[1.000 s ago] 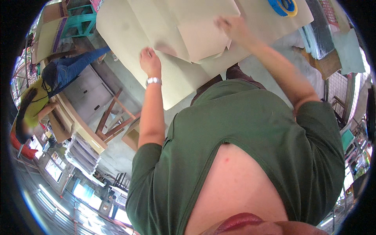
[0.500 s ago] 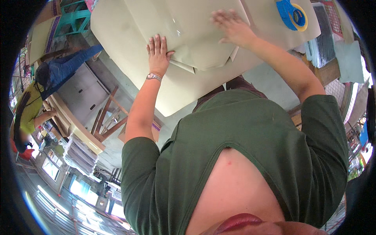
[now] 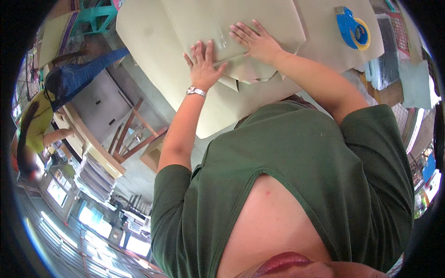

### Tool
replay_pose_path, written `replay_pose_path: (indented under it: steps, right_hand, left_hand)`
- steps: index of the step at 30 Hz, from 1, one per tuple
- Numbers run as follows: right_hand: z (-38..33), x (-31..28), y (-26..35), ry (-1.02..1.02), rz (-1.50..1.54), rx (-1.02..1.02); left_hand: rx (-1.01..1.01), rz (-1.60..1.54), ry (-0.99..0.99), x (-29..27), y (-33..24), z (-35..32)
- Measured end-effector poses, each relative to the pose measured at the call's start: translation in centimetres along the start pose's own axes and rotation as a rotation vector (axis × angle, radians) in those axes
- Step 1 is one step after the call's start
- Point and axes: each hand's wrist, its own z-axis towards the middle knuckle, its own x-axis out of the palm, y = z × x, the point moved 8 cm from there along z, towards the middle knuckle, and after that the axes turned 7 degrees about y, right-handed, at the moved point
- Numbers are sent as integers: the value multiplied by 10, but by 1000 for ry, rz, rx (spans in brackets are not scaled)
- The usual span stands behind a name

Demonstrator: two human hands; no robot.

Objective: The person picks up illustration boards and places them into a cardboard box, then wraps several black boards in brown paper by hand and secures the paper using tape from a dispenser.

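A large sheet of tan paper [image 3: 185, 21] lies folded over something flat, with creased, tapered flaps [image 3: 255, 72] at its near end. Flat on the paper rests my left hand [image 3: 205, 67], fingers spread, a metal watch on its wrist. My right hand [image 3: 260, 44] lies on the paper just right of it, fingers outstretched over a strip of clear tape [image 3: 220, 39]. Neither hand holds anything. To the far right on the paper sits a blue tape dispenser [image 3: 347, 28] with a yellow-cored roll.
Plastic-wrapped flat goods [image 3: 385, 53] stand beyond the table's right side. At left, another person in a yellow top [image 3: 37, 113] and jeans works by a wooden table [image 3: 95, 143]. A cardboard box [image 3: 152, 154] and wooden trestle legs [image 3: 134, 134] are on the floor.
My right hand has moved left and down, closer to my left hand. My left hand has shifted slightly right, and the view has moved a little.
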Motion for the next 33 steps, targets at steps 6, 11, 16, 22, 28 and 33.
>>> replay_pose_path:
  steps: [6, 11, 16, 22, 28, 33]
  right_hand:
    - [-4, -2, -16, -1, -99, 83]
    - [-94, 10, -100, -124, 46, 196]
    - [-119, 24, -127, -354, 328, 518]
    - [-158, 106, -48, -40, 1689, 814]
    - [-105, 77, 22, 120, 2224, 635]
    - [-69, 21, 0, -157, 2613, 725]
  left_hand:
    - [249, -16, -28, 17, -57, 40]
    - [208, 114, -28, 8, -70, 38]
    - [219, 163, -35, 6, -73, 42]
    - [206, 114, -82, 8, -69, 35]
    - [255, 104, -75, 2, -75, 38]
    - [263, -975, 472, -19, -24, 50]
